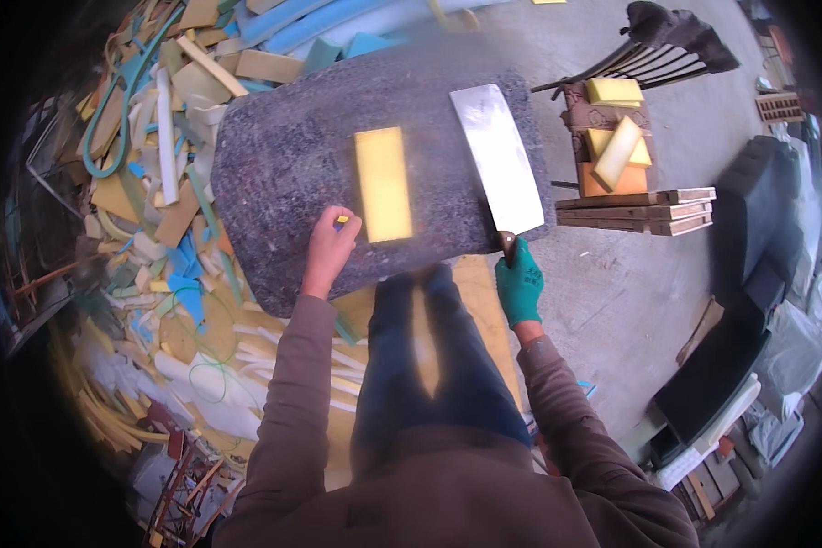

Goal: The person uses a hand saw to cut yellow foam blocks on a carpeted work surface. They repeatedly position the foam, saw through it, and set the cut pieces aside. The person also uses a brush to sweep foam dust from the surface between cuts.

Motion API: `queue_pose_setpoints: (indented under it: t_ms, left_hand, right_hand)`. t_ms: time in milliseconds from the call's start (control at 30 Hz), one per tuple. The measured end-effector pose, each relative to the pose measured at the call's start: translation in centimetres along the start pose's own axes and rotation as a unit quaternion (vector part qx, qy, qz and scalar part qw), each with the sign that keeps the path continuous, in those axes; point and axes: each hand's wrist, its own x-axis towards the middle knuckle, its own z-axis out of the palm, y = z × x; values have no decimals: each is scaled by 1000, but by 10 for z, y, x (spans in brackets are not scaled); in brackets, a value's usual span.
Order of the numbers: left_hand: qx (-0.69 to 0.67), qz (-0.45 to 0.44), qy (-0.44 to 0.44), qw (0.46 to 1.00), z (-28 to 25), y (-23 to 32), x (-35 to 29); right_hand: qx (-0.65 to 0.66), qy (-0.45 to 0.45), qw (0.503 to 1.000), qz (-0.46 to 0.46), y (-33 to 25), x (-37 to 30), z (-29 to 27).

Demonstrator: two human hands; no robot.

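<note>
Left hand [333,239] bare, pinching a small yellow-and-dark object [342,220], gloved right hand [520,288] wrapped round the handle of a broad cleaver [500,164], probably heavy and stiff; yellow foam block [384,184] between them on mottled grey padding [283,164], likely light, squashy, best held by its long sides.

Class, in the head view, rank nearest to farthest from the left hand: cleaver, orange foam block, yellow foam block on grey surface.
1. Yellow foam block: right of the left hand.
2. Cleaver: farther right, in the right hand.
3. Orange foam block: on the chair.
</note>
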Motion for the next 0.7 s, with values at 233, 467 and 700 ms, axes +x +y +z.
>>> queue_pose_setpoints:
  t_ms: [233,467,700]
  left_hand:
    - [-11,-6,-26,1000,23,4,-11]
    - [-206,-35,-84,974,-2,33,-65]
    - [-19,190,-234,953,28,61,-117]
  right_hand:
    - [133,-33,989,48,-25,8,-55]
    - [468,-144,851,191,-89,0,-138]
    - [477,-267,816,189,-142,-2,-97]
